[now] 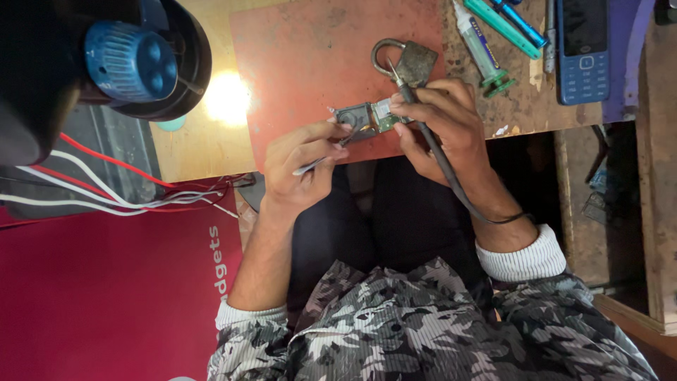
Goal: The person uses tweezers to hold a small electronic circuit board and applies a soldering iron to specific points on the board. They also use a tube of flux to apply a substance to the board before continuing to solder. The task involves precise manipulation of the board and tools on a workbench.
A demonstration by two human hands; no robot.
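Left hand gripping tweezers; right hand (soldering iron clasped) at circuit board

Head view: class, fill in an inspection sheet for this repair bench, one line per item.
Surface: red mat on a worn wooden bench.
Job's things: small circuit board held at the mat's near edge; padlock just behind it.
Clutter: syringe, teal pens and phone at the far right.
Grippers: left hand pinches tweezers at the board; right hand grips iron, tip over the padlock.
Cables: black cord runs past the right wrist; red and white wires on the left.
Surroundings: black device with blue knob upper left; red cloth lower left.
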